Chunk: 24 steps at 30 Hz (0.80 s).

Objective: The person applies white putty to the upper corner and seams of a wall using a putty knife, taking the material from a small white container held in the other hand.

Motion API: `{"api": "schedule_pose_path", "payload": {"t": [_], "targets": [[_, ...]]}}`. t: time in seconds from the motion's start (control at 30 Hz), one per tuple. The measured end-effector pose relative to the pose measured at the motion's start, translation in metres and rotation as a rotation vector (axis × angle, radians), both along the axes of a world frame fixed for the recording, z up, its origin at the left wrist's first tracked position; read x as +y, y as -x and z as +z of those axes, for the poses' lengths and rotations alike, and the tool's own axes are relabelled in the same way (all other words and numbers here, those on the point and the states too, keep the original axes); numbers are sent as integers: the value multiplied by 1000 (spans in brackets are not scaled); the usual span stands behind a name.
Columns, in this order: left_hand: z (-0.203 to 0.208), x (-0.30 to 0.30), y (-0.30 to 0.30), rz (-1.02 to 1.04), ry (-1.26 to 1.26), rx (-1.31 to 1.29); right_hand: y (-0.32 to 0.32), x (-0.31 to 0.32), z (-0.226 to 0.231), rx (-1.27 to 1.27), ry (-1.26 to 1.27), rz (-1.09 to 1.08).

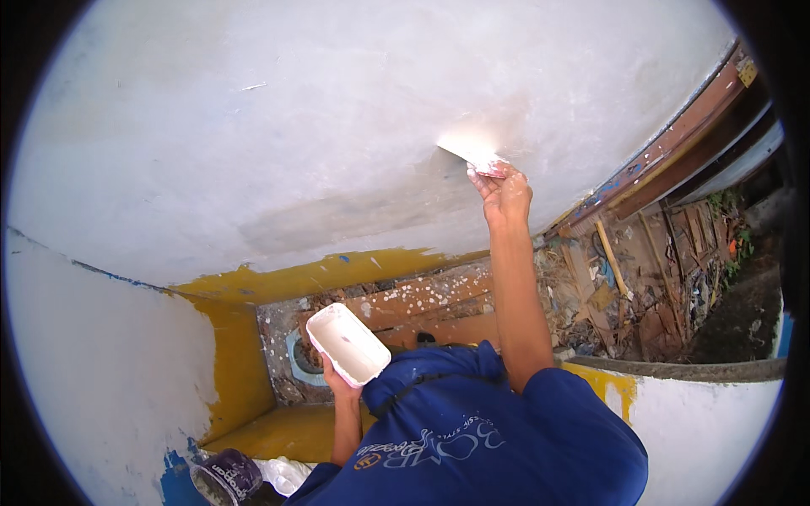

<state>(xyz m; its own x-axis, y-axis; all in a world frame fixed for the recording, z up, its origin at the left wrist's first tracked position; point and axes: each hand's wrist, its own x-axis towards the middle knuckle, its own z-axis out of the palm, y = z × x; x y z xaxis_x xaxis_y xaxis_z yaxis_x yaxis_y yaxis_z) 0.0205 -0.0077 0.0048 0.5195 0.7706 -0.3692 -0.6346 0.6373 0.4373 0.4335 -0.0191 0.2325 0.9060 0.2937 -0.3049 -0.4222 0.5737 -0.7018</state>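
My right hand [508, 198] is raised to the whitish wall [337, 110]. It grips a wide putty knife [474, 150] by its smeared reddish handle, and the pale blade lies at the wall surface. A grey, damp-looking patch spreads over the wall to the left of and below the blade. Down in front of my body, my left hand [339, 384] is closed round the lower end of a white rectangular tub [361, 331]. The tub is tilted, its open top showing a whitish coating inside. My left fingers are partly hidden beneath it.
Yellow paint [312, 274] runs along the wall's lower part and into the left corner. A dark bucket [226, 477] stands beside a white bag [285, 474] at lower left. Spattered planks [422, 299] lie below. Scrap wood and rubbish [629, 278] cover the ground beyond a low ledge [692, 369].
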Motion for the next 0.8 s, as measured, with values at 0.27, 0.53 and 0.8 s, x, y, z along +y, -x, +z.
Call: {"api": "schedule_pose_path", "payload": {"t": [0.27, 0.53, 0.8], "targets": [[-1, 1, -8, 19, -1, -8, -22, -52, -8, -144, 176, -106], [-7, 5, -9, 34, 29, 9, -7, 17, -2, -459, 359, -17], [-6, 3, -13, 22, 65, -10, 16, -58, -24, -498, 386, -33]]}}
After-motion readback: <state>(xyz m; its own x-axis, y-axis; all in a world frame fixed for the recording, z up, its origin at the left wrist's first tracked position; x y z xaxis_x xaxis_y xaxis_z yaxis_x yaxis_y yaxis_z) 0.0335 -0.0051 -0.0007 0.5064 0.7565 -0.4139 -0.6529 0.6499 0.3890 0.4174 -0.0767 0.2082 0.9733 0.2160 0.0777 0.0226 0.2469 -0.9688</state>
